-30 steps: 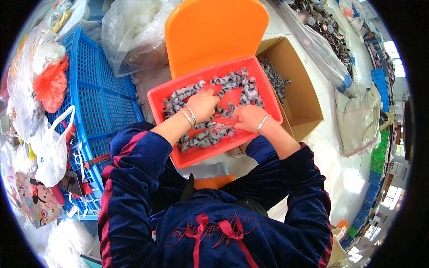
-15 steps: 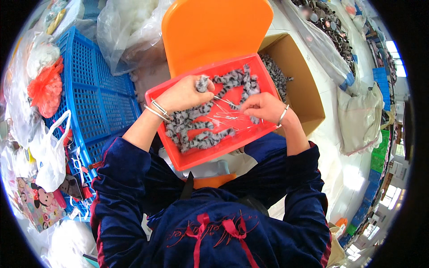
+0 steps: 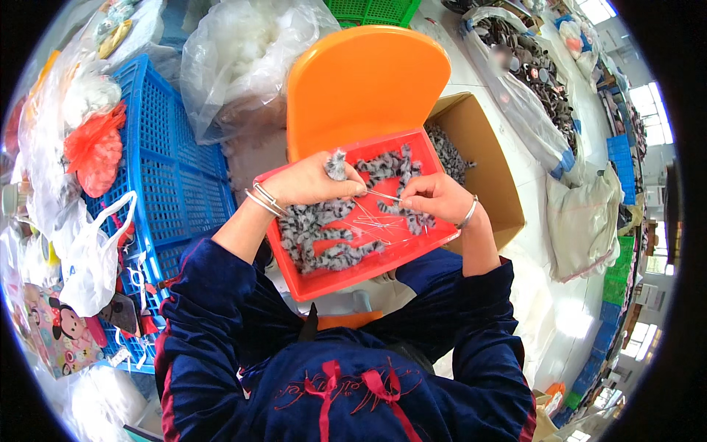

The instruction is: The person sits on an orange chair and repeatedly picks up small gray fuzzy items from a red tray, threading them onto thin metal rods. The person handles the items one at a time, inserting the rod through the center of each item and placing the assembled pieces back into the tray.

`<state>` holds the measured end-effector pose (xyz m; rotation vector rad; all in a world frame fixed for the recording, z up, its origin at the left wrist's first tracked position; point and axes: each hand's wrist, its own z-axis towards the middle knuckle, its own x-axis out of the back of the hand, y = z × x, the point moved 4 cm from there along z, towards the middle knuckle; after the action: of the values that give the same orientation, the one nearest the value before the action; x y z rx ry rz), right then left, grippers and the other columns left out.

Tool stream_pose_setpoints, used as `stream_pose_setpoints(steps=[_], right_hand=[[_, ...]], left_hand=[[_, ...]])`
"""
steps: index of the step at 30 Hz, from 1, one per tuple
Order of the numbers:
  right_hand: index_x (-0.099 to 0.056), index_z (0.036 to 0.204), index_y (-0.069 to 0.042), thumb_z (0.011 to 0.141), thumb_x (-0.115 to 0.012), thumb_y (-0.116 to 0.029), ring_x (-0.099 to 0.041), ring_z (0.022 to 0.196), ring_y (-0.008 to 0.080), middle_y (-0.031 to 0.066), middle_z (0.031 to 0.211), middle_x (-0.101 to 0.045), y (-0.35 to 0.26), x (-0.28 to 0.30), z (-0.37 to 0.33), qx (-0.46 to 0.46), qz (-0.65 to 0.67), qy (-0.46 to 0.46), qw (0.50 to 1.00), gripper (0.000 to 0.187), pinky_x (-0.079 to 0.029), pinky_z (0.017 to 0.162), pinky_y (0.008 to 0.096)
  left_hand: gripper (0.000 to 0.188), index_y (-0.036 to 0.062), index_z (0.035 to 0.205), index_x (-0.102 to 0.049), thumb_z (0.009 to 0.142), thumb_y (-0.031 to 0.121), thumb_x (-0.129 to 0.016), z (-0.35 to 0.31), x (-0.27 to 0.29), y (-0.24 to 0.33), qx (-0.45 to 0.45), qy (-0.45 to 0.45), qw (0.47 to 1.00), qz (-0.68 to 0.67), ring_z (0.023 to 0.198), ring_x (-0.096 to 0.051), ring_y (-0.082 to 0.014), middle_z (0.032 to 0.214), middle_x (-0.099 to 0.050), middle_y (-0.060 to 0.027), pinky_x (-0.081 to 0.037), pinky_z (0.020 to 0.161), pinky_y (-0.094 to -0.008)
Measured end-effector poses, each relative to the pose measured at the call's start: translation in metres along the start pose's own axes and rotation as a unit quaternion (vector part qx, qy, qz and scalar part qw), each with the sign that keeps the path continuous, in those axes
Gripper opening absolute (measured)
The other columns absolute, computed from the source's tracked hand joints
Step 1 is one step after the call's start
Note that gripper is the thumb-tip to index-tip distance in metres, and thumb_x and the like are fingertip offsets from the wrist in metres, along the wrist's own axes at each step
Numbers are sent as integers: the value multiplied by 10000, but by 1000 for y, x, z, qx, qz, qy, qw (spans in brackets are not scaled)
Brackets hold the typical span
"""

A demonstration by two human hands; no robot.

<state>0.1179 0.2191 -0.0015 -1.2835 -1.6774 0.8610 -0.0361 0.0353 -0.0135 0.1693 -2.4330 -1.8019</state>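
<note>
A red tray (image 3: 317, 288) sits across my lap, with grey-and-black striped plush strips (image 3: 342, 255) heaped at its left and far sides. Several thin pale wires (image 3: 366, 227) lie loose in its middle. My left hand (image 3: 317, 182) is closed around a small striped plush piece (image 3: 336, 166), whose furry end sticks out above the fist. Between my two hands runs a thin wire (image 3: 384, 195), its left end at my left thumb and fingers. My right hand (image 3: 440, 199) pinches the other end between thumb and fingertips, over the tray's right side.
Beyond the tray stands an orange chair back (image 3: 368, 88). A cardboard box (image 3: 497, 177) holding more striped plush is to the right. On the left is a blue plastic crate (image 3: 173, 162), with a clear bag of white stuffing (image 3: 250, 59) behind it.
My right hand has closed on the wire, which now stretches level between both hands. My left hand still holds the plush piece. The whole view has shifted slightly.
</note>
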Motion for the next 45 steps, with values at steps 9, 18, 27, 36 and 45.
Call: stream_pose_setpoints(steps=[9, 18, 27, 36, 45], right_hand=[[-655, 869, -7, 862, -692, -60, -507, 639, 86, 8, 709, -586, 17, 12, 16, 142, 288, 254, 912, 65, -406, 608, 230], [-563, 966, -7, 973, -540, -96, -620, 797, 212, 124, 918, -652, -1, 24, 7, 209, 378, 320, 843, 92, -502, 746, 334], [-543, 996, -36, 1011, -467, -137, -583, 724, 129, 46, 779, -554, -13, 11, -5, 187, 277, 214, 918, 127, -510, 673, 281], [-634, 976, -11, 908, -627, -72, -568, 746, 50, -6, 846, -617, -19, -32, 5, 153, 150, 117, 970, 91, -480, 654, 228], [-607, 883, -9, 913, -622, -50, -583, 700, 51, 12, 787, -635, -14, -24, 4, 112, 174, 196, 959, 53, -482, 616, 216]], left_hand=[[214, 13, 895, -699, 899, 224, -663, 3, -6, 2, 0, 28, 999, -17, 638, -552, -46, 707, -639, 9, -457, 592, -211], [199, 20, 912, -692, 878, 215, -678, 12, -18, 8, 4, 25, 998, -59, 573, -523, -33, 697, -640, 11, -419, 523, -199], [215, 6, 919, -682, 912, 220, -658, 18, -44, 1, -3, -54, 999, 1, 674, -573, -67, 702, -626, 10, -464, 615, -231], [210, 1, 997, -631, 927, 198, -610, 26, -67, -1, 32, -147, 989, -13, 654, -564, -87, 799, -648, -40, -453, 604, -240], [207, 12, 1117, -634, 964, 141, -582, 30, -44, 2, -78, 71, 982, -157, 875, -606, -79, 964, -670, -15, -498, 788, -232]])
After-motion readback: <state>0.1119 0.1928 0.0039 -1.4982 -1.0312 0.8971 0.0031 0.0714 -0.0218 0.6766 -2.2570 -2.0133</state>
